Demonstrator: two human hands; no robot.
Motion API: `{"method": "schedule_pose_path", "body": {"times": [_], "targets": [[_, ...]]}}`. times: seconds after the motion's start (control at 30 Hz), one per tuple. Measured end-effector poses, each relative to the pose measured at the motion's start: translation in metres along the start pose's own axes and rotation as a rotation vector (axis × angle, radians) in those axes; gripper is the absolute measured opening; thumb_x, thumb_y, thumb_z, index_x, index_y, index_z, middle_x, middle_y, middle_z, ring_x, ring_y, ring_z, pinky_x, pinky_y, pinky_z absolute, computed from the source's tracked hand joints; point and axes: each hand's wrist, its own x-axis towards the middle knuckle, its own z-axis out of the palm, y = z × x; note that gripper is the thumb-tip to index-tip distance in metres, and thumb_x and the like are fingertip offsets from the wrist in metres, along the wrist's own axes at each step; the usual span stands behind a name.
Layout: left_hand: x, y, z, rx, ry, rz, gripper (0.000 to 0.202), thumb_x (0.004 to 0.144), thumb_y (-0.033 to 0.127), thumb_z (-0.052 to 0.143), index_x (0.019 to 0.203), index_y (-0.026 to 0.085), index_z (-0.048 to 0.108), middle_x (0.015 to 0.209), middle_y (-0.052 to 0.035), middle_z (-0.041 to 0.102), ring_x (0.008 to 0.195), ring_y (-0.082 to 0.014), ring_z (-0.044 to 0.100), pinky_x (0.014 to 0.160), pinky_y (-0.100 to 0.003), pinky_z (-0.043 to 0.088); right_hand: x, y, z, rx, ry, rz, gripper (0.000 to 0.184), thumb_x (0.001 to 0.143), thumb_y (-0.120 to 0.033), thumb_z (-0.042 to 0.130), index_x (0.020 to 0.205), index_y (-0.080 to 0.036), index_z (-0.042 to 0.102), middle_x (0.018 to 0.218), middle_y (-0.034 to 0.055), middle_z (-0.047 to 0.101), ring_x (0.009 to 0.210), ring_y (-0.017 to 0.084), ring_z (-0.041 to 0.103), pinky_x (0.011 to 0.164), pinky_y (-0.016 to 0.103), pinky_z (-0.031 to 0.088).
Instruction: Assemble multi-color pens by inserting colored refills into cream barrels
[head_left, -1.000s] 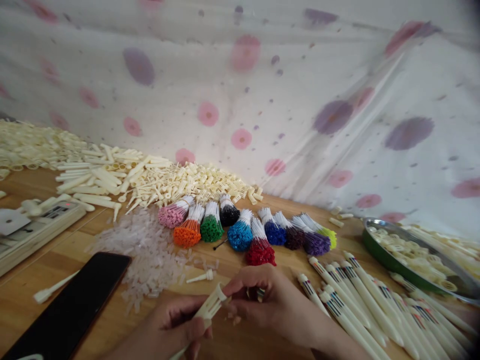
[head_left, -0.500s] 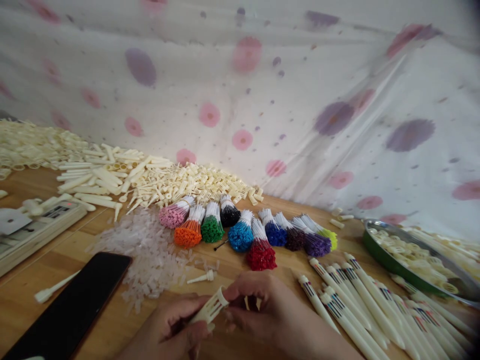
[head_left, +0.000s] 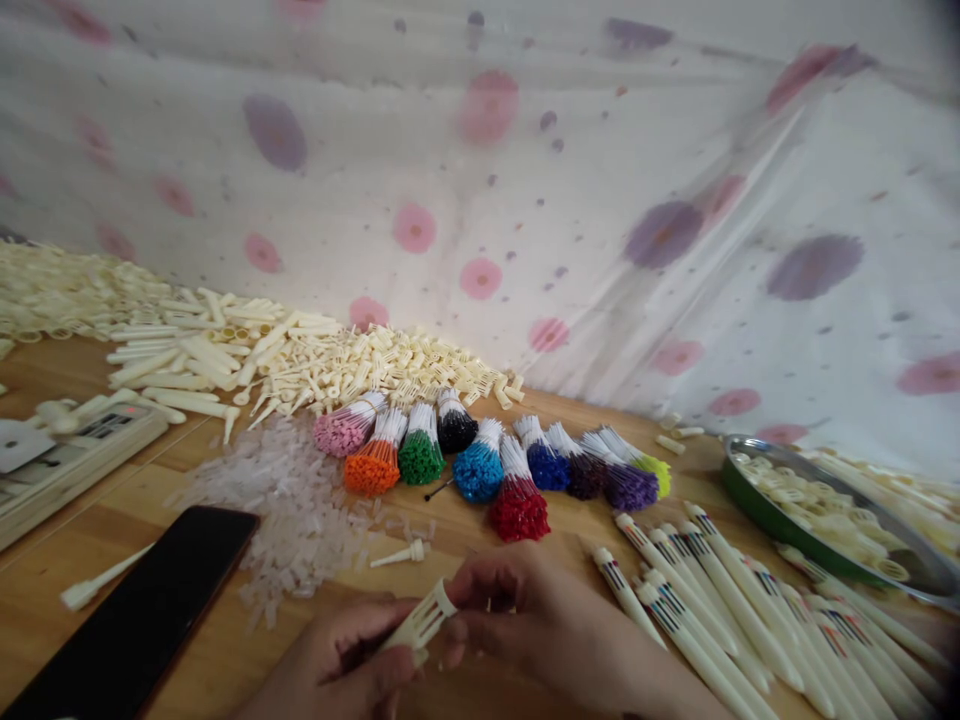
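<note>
My left hand (head_left: 360,645) is closed around a cream slotted plastic pen barrel part (head_left: 425,618), which tilts up to the right. The long slots and the round rim at its upper end face me. My right hand (head_left: 525,620) is closed at that rim, with index finger and thumb against it; anything else between these fingers is hidden. Just beyond both hands lies a small cream pointed piece (head_left: 399,554). Farther back stand bundles of white refills with coloured ends, among them a red bundle (head_left: 519,495) and a light blue bundle (head_left: 478,465).
Finished-looking multicolour pens (head_left: 720,590) lie at right, before a green tray (head_left: 780,530) of cream rings. Clear short tubes (head_left: 292,530) are heaped at left beside a black phone (head_left: 142,610) and a power strip (head_left: 82,460). Cream pen parts (head_left: 390,365) pile along the flowered sheet (head_left: 450,180).
The view has shifted slightly. My hands stay around the slotted barrel part, and my right fingers have moved only a little at its rim.
</note>
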Motion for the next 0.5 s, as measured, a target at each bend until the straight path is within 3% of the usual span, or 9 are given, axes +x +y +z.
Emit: {"method": "schedule_pose_path", "body": {"times": [0.13,0.27,0.5], "targets": [[0.0,-0.004,-0.001,-0.031,0.059,-0.022,0.041,0.075,0.057,0.059,0.093,0.023,0.071,0.064,0.0038,0.049,0.049,-0.0077,0.044,0.048,-0.02,0.041,0.0,-0.003,0.001,-0.126,0.055,-0.07,0.017,0.082,-0.017,0.056,0.089,-0.019,0.071,0.073,-0.0022,0.065,0.059,0.008,0.048,0.053,0.017,0.034],[-0.003,-0.003,-0.001,-0.07,0.121,-0.047,0.044,0.07,0.06,0.062,0.091,0.022,0.072,0.067,0.0028,0.055,0.047,-0.0075,0.045,0.047,-0.022,0.041,-0.003,-0.005,-0.003,-0.114,0.083,-0.163,0.015,0.081,-0.017,0.06,0.091,-0.02,0.071,0.073,-0.0019,0.065,0.059,0.007,0.049,0.054,0.017,0.037],[-0.008,0.006,-0.003,-0.106,-0.007,-0.13,0.041,0.069,0.061,0.062,0.075,0.021,0.07,0.062,0.0046,0.056,0.049,-0.0063,0.046,0.05,-0.018,0.038,-0.009,-0.009,-0.019,-0.093,0.133,-0.347,0.011,0.083,-0.024,0.062,0.086,-0.018,0.071,0.08,0.0025,0.065,0.071,0.011,0.057,0.063,0.021,0.045]]}}
